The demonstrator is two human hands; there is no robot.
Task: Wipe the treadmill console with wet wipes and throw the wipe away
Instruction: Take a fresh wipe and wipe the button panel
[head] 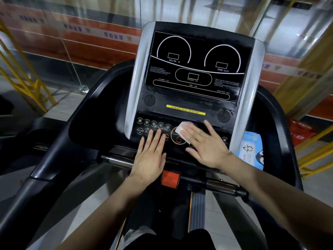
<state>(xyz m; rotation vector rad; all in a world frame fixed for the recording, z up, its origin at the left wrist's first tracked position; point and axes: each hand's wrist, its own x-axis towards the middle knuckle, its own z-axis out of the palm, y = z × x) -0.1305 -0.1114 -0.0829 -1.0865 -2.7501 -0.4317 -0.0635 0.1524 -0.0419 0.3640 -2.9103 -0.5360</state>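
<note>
White wet wipe (pixel 181 132) sits under my right hand (pixel 207 144), fingers flat & spread, pressing it on the console (pixel 191 98) button row near the red stop btn. Left hand (pixel 150 156) lies flat, holding nothing, just left of it. Unwiped btns run left of the wipe, so I'd guess the stroke goes that way. Right-side btns are hidden by my hand; wipes pack (pixel 251 150) is partly cut off by the console edge. No bin in view.

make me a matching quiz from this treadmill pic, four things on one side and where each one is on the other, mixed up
Things:
1. wet wipe
2. left hand
3. wipes pack
4. yellow strip

Places:
A. in the tray to the right of the console
B. between the two speaker grilles
C. under the right hand
D. flat on the incline buttons

Pairs: 1-C, 2-D, 3-A, 4-B
</note>
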